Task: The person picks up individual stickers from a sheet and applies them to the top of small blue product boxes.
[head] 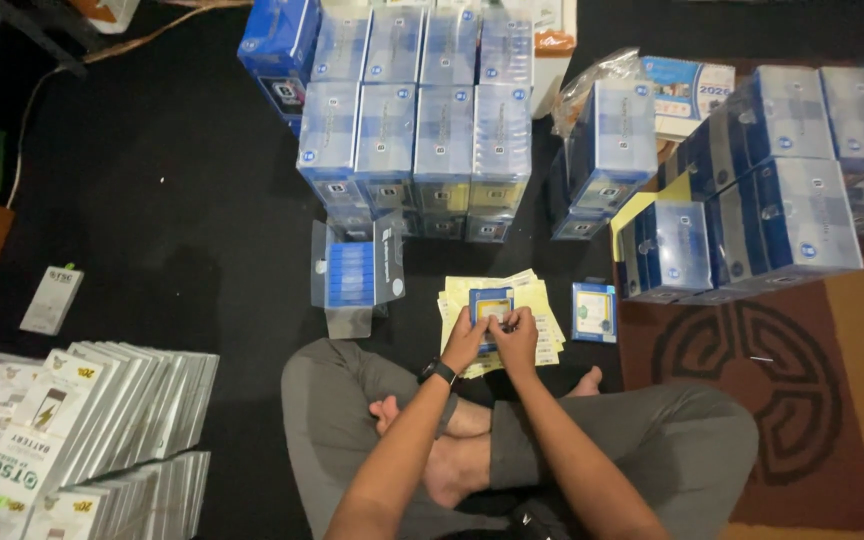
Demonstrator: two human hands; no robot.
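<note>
I sit cross-legged on a dark floor. My left hand (466, 338), with a black watch on its wrist, and my right hand (516, 335) meet over a small blue card pack (489, 302) that rests on a stack of yellow leaflets (537, 298). The fingers of both hands pinch the pack's lower edge. Another small blue card pack (593, 312) lies flat just right of the leaflets. An open clear plastic box (354, 272) holding blue packs stands to the left of the leaflets.
Stacks of clear boxes with blue contents (417, 130) rise ahead, and more of them (772, 200) stand at the right on a patterned brown rug (802, 380). Rows of white packaged items (72, 430) fill the lower left. A single white packet (52, 298) lies on the floor.
</note>
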